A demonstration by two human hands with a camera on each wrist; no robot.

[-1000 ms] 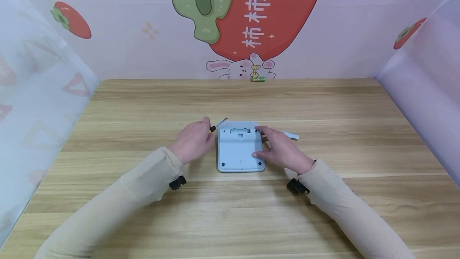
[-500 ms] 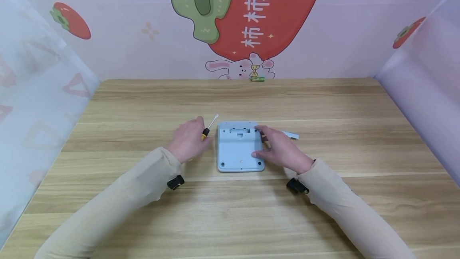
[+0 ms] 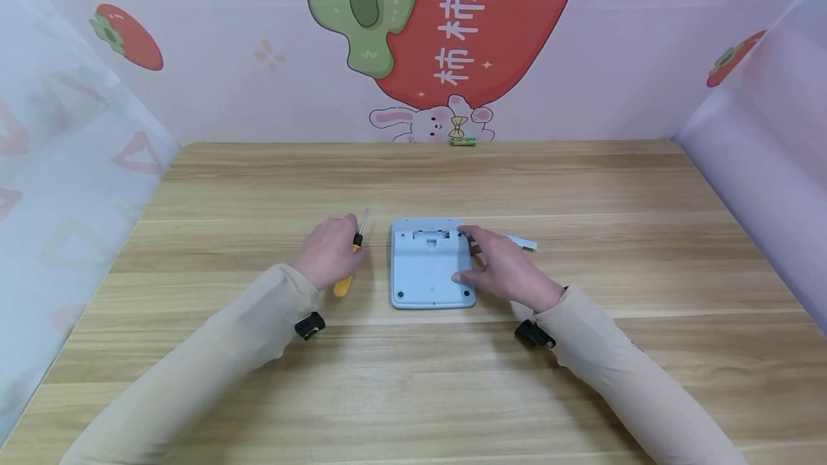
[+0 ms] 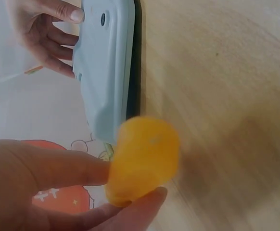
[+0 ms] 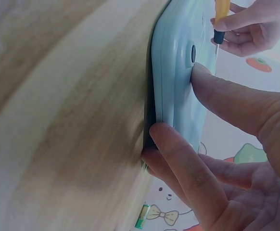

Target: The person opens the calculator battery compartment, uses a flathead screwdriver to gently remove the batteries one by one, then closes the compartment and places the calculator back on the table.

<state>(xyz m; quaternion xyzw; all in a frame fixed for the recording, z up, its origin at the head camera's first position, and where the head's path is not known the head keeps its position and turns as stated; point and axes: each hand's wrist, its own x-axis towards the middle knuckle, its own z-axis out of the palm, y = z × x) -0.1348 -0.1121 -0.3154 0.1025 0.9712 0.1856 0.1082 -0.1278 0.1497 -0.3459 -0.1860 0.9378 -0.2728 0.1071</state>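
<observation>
A light blue calculator [image 3: 431, 271] lies face down, its empty battery compartment [image 3: 431, 235] uncovered near the far edge. My left hand [image 3: 327, 252], left of it, pinches a screwdriver [image 3: 343, 286] with a yellow handle and black collar. Its metal shaft points away from me. In the left wrist view the handle's butt end [image 4: 147, 156] sits between thumb and fingers. My right hand [image 3: 510, 273] grips the calculator's right edge. In the right wrist view, the thumb [image 5: 217, 91] rests on the back by a round foot and the index finger touches the side.
A light blue strip [image 3: 522, 242] lies on the wooden table just beyond my right hand. At the table's back edge, against the printed backdrop, sits a green battery [image 3: 462, 142]. Pale printed cloth walls stand along both sides.
My left hand has drawn the screwdriver leftward, away from the calculator, and its handle now shows below the hand. The right hand and calculator have stayed put.
</observation>
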